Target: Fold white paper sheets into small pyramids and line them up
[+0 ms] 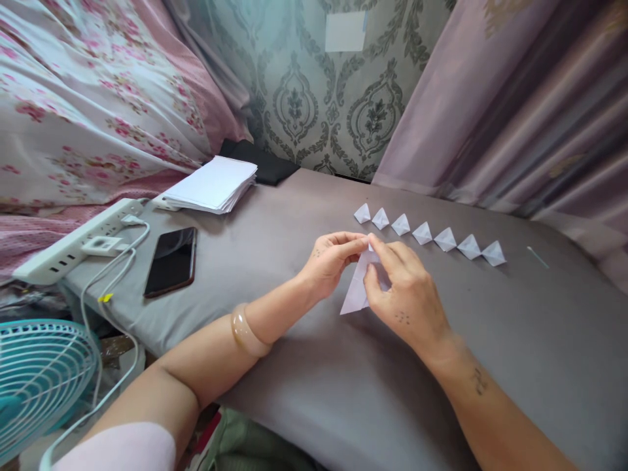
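Note:
A sheet of white paper (357,291), folded to a pointed shape, is held up between my two hands over the grey-covered table. My left hand (333,261) pinches its upper tip between thumb and fingers. On the other side, my right hand (405,281) grips the paper, its index finger at the same tip and its thumb lower on the sheet. The fingers hide part of the folds. Beyond my right hand, several small folded paper pieces (422,233) stand in a slanting row.
To the left lie a phone (171,261), a stack of white paper (213,183) and a power strip (78,242) with white cables. A black folded item (269,167) is at the back. A cotton swab (538,257) lies far right. A blue fan (42,386) stands lower left.

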Available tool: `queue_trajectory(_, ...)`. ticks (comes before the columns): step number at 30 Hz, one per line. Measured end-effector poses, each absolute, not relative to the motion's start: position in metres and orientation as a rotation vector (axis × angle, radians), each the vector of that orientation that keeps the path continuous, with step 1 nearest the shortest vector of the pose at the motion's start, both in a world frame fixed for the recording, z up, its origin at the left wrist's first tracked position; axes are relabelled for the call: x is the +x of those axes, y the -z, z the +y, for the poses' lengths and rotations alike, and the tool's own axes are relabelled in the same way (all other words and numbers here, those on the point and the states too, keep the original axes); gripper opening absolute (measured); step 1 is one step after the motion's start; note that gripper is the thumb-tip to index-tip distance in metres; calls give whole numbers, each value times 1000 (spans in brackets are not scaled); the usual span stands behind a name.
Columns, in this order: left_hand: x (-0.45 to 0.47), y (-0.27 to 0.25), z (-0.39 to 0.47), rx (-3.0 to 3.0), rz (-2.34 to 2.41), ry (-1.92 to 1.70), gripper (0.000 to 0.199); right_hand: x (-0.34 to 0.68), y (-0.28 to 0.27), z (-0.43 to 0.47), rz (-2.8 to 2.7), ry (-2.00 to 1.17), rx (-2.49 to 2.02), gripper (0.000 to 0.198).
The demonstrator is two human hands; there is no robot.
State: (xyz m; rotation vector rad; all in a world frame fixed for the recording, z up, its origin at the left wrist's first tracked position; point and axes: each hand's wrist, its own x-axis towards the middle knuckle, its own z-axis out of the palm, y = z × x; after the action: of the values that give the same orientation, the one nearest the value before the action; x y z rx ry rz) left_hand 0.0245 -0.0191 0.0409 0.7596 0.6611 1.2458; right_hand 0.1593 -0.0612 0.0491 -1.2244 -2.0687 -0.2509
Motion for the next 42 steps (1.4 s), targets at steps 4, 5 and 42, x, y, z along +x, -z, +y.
queue_trajectory(4,23,-42,-19,797,652,-1232,14,159,-51,-63,-2112,348,-1263,53)
queue_trajectory(5,23,-42,-19,804,648,-1228,14,159,-51,-63,-2124,370,-1273,54)
queue_trajectory(42,28,-10,-1,913,868,-1138,28,168,-17,-21,-1447,-867,-1449,36)
